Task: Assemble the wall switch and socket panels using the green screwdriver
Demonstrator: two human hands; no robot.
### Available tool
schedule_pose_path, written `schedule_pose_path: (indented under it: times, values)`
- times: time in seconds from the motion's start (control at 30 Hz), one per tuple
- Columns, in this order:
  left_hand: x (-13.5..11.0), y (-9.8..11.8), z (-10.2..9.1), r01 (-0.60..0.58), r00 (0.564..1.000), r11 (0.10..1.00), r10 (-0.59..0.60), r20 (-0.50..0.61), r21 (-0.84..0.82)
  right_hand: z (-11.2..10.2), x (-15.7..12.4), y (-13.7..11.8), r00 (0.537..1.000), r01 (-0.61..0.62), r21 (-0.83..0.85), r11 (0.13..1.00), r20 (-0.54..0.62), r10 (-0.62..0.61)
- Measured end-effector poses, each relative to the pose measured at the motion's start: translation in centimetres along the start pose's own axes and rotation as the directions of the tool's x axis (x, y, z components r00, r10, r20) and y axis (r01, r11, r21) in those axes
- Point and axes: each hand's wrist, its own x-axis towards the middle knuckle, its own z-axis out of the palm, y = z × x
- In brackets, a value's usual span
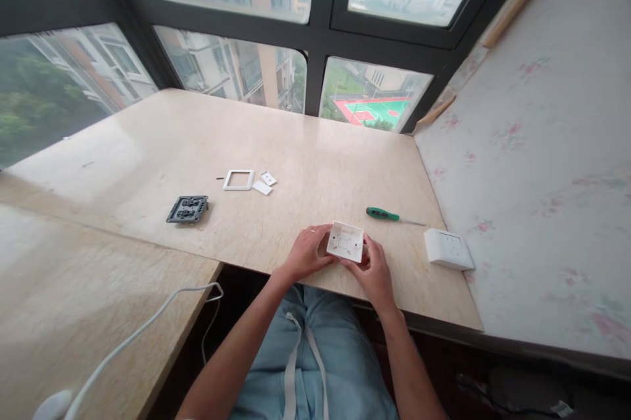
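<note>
Both of my hands hold a white square plastic box (345, 241) just above the near edge of the beige stone sill (296, 144). My left hand (308, 252) grips its left side, fingers curled under it. My right hand (373, 269) grips its right side and bottom. The open back of the box faces me, showing moulded ribs and holes. A green-handled screwdriver (389, 215) lies on the sill just beyond my right hand.
A complete white wall switch (448, 248) sits at the right by the flowered wall. A white frame (238, 179) and two small white rocker pieces (265, 183) lie mid-sill, with a dark switch mechanism (187, 208) to their left. A white cable (148, 321) crosses the lower-left surface.
</note>
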Motion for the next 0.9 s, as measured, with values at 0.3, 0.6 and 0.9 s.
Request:
schedule_pose_path:
  times: [0.3,0.6,0.9]
  values:
    - [0.3,0.6,-0.1,0.035,0.999,0.998,-0.036,-0.022,-0.046,0.8,0.4,0.9,0.998,0.043,-0.081,0.996,-0.041,-0.047]
    - [-0.5,0.7,-3.1,0.029,0.992,0.968,-0.058,-0.11,-0.249,0.2,0.4,1.0,1.0,-0.027,0.004,1.0,-0.01,0.027]
    - [-2.0,-5.1,-13.0,0.372,0.487,0.893,-0.42,-0.766,-0.253,-0.4,0.5,0.9,0.997,-0.078,0.059,0.995,0.018,0.077]
